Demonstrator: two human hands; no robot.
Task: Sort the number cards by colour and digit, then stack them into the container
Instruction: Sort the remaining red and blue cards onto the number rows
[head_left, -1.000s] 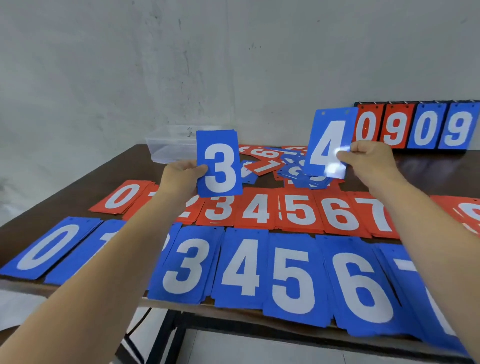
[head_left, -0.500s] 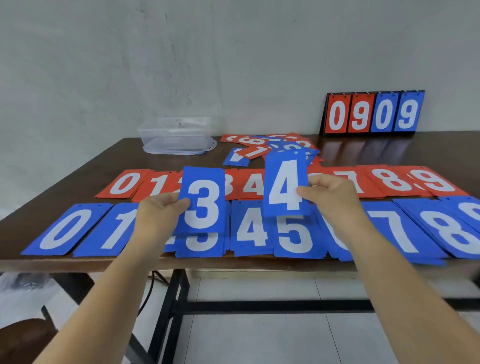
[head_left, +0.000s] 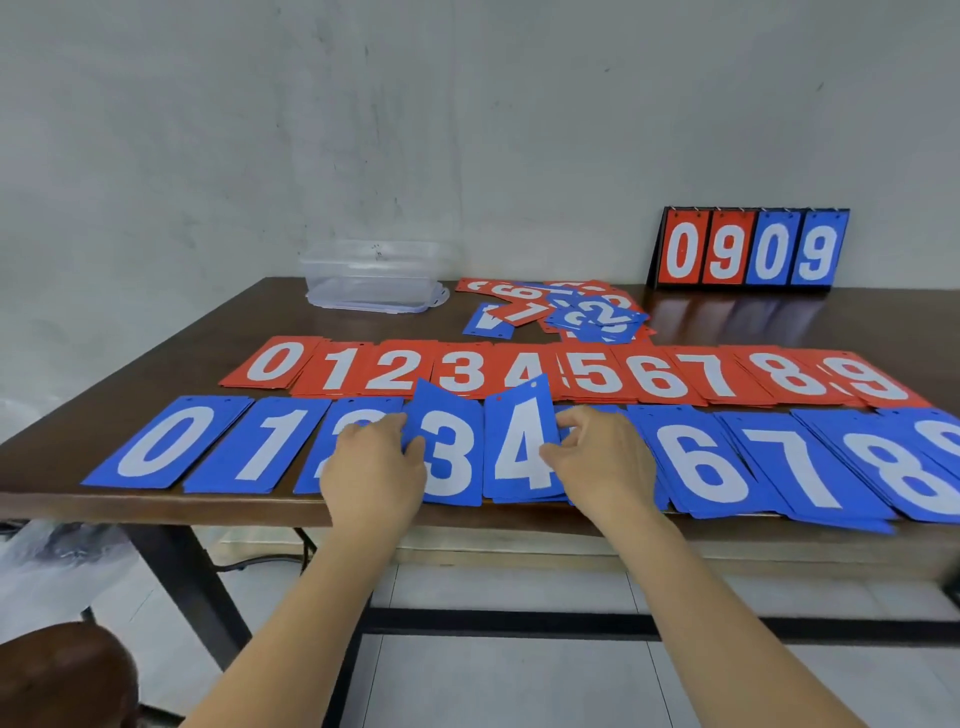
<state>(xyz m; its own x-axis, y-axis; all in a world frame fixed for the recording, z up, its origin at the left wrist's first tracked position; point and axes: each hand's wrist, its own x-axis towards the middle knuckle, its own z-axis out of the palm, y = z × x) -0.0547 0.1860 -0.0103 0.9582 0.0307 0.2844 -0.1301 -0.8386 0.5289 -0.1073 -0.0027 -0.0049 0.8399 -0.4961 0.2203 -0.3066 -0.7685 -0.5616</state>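
Observation:
My left hand (head_left: 375, 467) pinches a blue 3 card (head_left: 451, 447) by its left edge, low over the front blue row. My right hand (head_left: 602, 462) pinches a blue 4 card (head_left: 522, 441) by its right edge, its near end down on the blue 4 pile. Blue piles run along the table's front edge, from blue 0 (head_left: 166, 441) to blue 8 (head_left: 904, 467). A red row (head_left: 587, 371), 0 to 9, lies behind them. Unsorted cards (head_left: 566, 309) are heaped further back. The clear container (head_left: 376, 275) stands at the back left.
A flip scoreboard (head_left: 750, 249) reading 0909 stands against the wall at the back right. The dark wooden table (head_left: 218, 338) has its front edge just under my wrists. A brown stool (head_left: 62, 675) shows at the lower left, on the floor.
Both hands have come down and toward me, lowering the blue 3 and blue 4 from mid-air onto the front blue row. The view has pulled back from the table.

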